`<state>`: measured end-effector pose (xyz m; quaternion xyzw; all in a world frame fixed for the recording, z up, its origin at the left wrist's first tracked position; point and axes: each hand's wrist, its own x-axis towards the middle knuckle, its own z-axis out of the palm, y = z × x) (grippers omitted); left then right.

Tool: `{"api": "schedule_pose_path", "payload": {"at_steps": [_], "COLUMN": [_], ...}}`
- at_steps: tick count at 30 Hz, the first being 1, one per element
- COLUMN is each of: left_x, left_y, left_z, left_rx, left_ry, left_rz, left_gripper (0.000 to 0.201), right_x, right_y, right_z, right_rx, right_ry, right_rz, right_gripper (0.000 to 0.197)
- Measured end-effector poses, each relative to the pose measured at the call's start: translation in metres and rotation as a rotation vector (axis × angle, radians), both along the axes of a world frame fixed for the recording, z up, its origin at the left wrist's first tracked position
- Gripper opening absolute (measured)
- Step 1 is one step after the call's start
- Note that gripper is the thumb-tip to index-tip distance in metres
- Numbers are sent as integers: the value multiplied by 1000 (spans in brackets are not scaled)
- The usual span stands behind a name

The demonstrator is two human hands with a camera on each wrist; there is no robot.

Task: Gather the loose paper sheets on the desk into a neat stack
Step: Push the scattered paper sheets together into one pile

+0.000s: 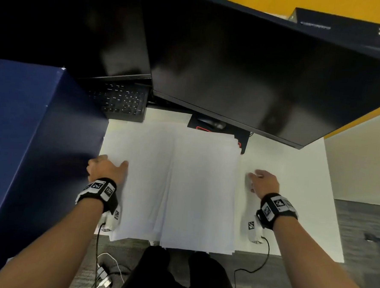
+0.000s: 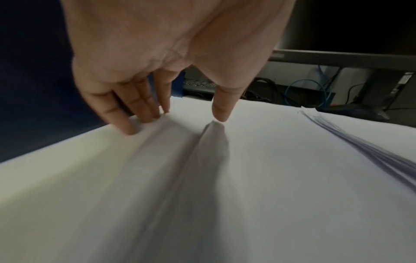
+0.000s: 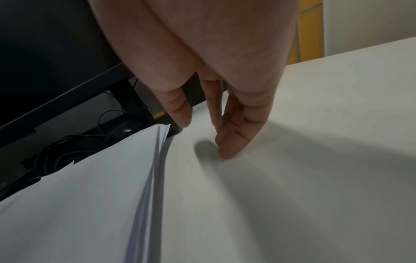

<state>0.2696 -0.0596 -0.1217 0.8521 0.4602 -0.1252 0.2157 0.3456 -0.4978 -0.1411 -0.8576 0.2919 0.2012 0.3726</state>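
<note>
White paper sheets [image 1: 182,183] lie fanned across the middle of the white desk [image 1: 292,194], a squarer pile on the right overlapping looser sheets on the left. My left hand [image 1: 107,167] is at their left edge. In the left wrist view its straight fingers [image 2: 135,128] touch the edge of the sheets [image 2: 270,178] and the thumb rests on top. My right hand [image 1: 262,181] hovers just right of the pile. In the right wrist view its fingers [image 3: 227,151] point down at the bare desk [image 3: 315,160], beside the sheets [image 3: 78,204], holding nothing.
Two dark monitors [image 1: 256,70] hang over the back of the desk, with a black keyboard [image 1: 122,102] and a monitor base [image 1: 210,124] just behind the sheets. A blue partition [image 1: 29,134] walls the left side. The sheets overhang the desk's front edge.
</note>
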Motion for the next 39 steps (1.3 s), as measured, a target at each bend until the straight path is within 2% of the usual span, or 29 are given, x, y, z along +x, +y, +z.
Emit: {"api": "schedule_pose_path", "payload": {"at_steps": [2, 3, 5, 7, 8, 10, 13, 15, 16, 18, 19, 22, 24, 28, 31, 33, 36, 39], "left_x": [1, 4, 13, 20, 23, 27, 26, 17, 10, -6, -13, -24, -24, -28, -38, -43, -40, -18], "left_y": [-1, -4, -15, -29, -36, -51, -52, -41, -34, -31, -36, -64, -78, -65, -60, -73, -82, -66], "left_z": [-2, -5, -7, -8, -10, -8, -5, -7, -12, -19, -22, -25, -22, -10, -4, -2, 0, 4], "left_rx": [-46, -88, -194, -283, -310, -344, -383, -365, -353, -339, -336, -384, -411, -382, -341, -334, -366, -444], "left_ry": [15, 1, -42, -77, -91, -147, -169, 10, 118, 250, 273, 214, 149, 92, 147, 134, 149, 106], "left_rz": [-13, -16, 26, 49, 46, 48, 31, -99, -168, -274, -325, -401, -402, -384, -499, -550, -517, -349], "left_gripper": [64, 61, 59, 56, 55, 59, 65, 69, 69, 61, 56, 45, 40, 39, 33, 38, 40, 40], "right_x": [2, 1, 2, 3, 3, 4, 4, -1, -7, -23, -32, -55, -61, -63, -73, -83, -80, -56], "right_y": [10, 20, 44, 63, 71, 80, 70, 52, 42, 34, 33, 46, 50, 33, 27, 36, 44, 35], "right_z": [0, 2, 8, 12, 13, 13, 15, 16, 15, 17, 16, 12, 13, 20, 21, 18, 17, 23], "right_rx": [32, 40, 37, -6, -23, -25, 17, 15, 20, 62, 62, 9, 48, 131, 99, 108, 94, 66], "right_ry": [-12, -12, -22, -39, -51, -59, -24, 8, 36, 97, 129, 162, 153, 144, 157, 177, 227, 218], "right_rz": [3, 26, 95, 201, 243, 268, 184, 166, 170, 203, 252, 427, 412, 223, 262, 327, 383, 299], "right_gripper": [76, 76, 55, 23, 18, 22, 44, 46, 41, 25, 23, 26, 20, 20, 20, 19, 22, 29]}}
